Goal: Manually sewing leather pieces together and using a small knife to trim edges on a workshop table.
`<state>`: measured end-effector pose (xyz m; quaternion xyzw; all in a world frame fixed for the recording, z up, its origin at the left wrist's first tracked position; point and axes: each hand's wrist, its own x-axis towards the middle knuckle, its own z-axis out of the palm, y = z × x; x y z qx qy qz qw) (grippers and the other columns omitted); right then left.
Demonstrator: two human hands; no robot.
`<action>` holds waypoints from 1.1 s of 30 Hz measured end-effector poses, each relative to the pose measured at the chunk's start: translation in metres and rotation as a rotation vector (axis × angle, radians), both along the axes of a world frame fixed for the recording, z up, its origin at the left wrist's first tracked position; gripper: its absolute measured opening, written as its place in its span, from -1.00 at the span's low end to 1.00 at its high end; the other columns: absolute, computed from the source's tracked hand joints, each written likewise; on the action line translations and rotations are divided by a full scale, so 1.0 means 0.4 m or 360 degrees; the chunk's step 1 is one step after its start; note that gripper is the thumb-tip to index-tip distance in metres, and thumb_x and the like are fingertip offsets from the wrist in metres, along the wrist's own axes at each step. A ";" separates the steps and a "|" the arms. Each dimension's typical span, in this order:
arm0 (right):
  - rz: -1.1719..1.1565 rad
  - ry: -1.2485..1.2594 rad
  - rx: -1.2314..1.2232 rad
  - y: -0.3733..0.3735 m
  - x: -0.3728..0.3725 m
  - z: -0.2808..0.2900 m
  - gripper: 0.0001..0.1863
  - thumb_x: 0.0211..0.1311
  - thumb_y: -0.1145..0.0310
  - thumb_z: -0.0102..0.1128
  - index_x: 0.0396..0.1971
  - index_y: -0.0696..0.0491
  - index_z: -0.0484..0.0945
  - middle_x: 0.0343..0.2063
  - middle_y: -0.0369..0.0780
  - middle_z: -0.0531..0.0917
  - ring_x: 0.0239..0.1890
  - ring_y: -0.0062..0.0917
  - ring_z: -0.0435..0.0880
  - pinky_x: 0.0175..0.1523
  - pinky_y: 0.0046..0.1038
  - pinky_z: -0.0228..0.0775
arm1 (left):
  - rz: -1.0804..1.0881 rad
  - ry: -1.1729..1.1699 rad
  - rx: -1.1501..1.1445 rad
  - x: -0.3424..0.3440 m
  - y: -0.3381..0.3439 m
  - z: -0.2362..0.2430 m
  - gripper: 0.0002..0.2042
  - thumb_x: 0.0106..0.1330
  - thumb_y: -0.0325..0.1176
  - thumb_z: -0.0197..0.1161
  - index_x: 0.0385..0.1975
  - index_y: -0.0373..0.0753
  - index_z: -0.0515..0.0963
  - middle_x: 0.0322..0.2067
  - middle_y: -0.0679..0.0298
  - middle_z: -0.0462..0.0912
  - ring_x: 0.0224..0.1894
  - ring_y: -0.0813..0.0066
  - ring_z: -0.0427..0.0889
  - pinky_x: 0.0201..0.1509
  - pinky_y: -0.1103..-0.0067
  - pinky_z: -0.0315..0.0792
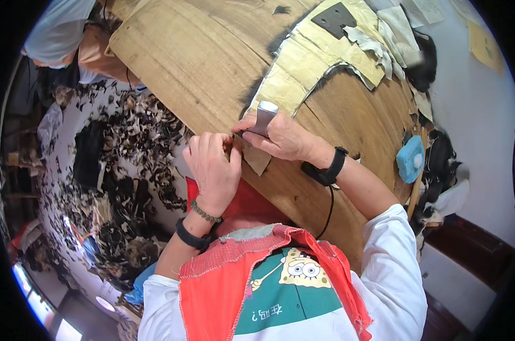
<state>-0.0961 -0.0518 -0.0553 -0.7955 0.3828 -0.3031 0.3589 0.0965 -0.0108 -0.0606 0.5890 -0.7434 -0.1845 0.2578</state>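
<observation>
My right hand (286,138) is closed around a silver metal tool (264,118) that looks like a furrier's knife; its working end is hidden by my fingers. Beside it, my left hand (209,170) has its fingers bent together in a pinch on a small greyish-tan piece of hide (256,161) at the table's left edge. That piece hangs between my hands, partly under the right one. Just beyond the knife lies a long curved fur panel (291,74), backed in pale yellow, its dark hair showing along the edges.
The wooden table (189,57) carries a dark template (333,20), pale hide scraps (371,45) and a blue sponge-like block (410,159). A black cable (329,213) runs over the near side. Many fur scraps (141,139) litter the floor at left. Another person's clothing (61,28) shows far left.
</observation>
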 end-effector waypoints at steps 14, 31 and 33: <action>0.0174 0.0161 0.0027 0.030 -0.047 -0.020 -0.81 0.29 0.44 0.20 -0.11 0.01 0.55 -0.19 -0.16 0.56 -0.11 -0.20 0.59 -0.09 -0.31 0.46 | -0.0035 0.0385 -0.0152 -0.033 0.047 0.009 -0.90 0.24 -0.49 0.27 -0.37 -0.23 0.46 -0.37 0.23 0.46 -0.22 0.22 0.42 0.02 0.41 0.22; -0.1605 0.0232 0.0520 0.249 -0.419 0.045 -0.81 0.27 0.46 0.18 -0.13 0.13 0.52 -0.29 -0.22 0.62 -0.35 -0.51 0.52 -0.23 -0.42 0.39 | -0.0019 0.0110 -0.0101 0.042 -0.065 0.043 -0.76 0.29 -0.24 0.31 -0.17 -0.26 0.57 -0.25 0.18 0.61 -0.13 0.19 0.53 0.00 0.34 0.36; -0.1761 0.0592 0.0102 0.277 -0.509 0.002 -0.86 0.26 0.41 0.23 -0.25 0.14 0.55 -0.33 -0.13 0.57 -0.31 -0.36 0.56 -0.18 -0.35 0.39 | -0.0057 -0.0008 -0.0139 -0.024 -0.113 0.031 -0.72 0.29 -0.17 0.31 -0.18 -0.24 0.57 -0.25 0.18 0.61 -0.13 0.19 0.52 -0.01 0.32 0.34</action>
